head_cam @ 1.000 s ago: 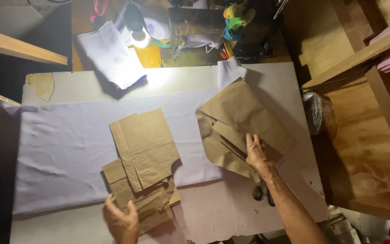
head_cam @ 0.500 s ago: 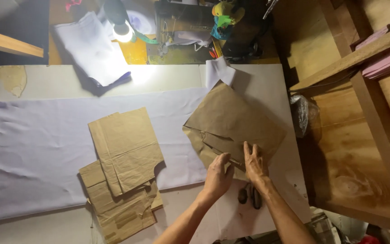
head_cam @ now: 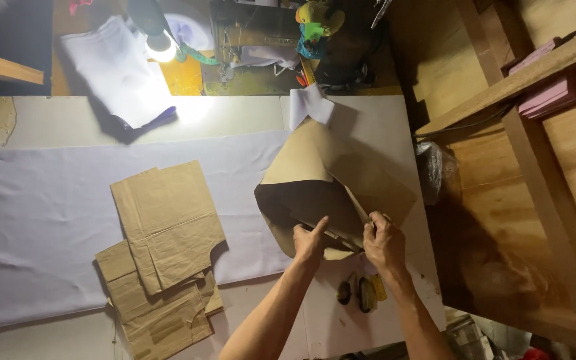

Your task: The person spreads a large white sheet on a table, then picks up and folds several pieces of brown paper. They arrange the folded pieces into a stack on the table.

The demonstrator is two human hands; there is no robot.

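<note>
The brown paper sheet [head_cam: 341, 177] rises off the table [head_cam: 248, 113], its near edge lifted and curling so that its shaded underside faces the camera, while its far corner stays down near a small white scrap [head_cam: 311, 105]. Both hands meet at the sheet's near edge: the left hand [head_cam: 310, 241] pinches the edge from the left with the thumb stretched up along the paper, and the right hand [head_cam: 384, 241] is closed on the edge just to the right, fingers curled over it. The hands are close together but apart, with a narrow fold of paper between them. Under the sheet's left part lies the pale cloth [head_cam: 41, 220], spread flat and running away to the left of the sheet across the table. On that cloth, well left of the sheet, rests a paper pattern [head_cam: 167, 223], flat, overlapping a stack of more paper pieces [head_cam: 158, 313] that reaches off the cloth towards the near table edge. Just nearer than the sheet, beside the right wrist, small dark tools [head_cam: 360, 292] lie on the bare table; what they are I cannot tell. Beyond the sheet, past the table's far edge, a lamp [head_cam: 160, 45] shines on folded white fabric [head_cam: 118, 70], and a sewing machine [head_cam: 255, 40] stands to its right.
</note>
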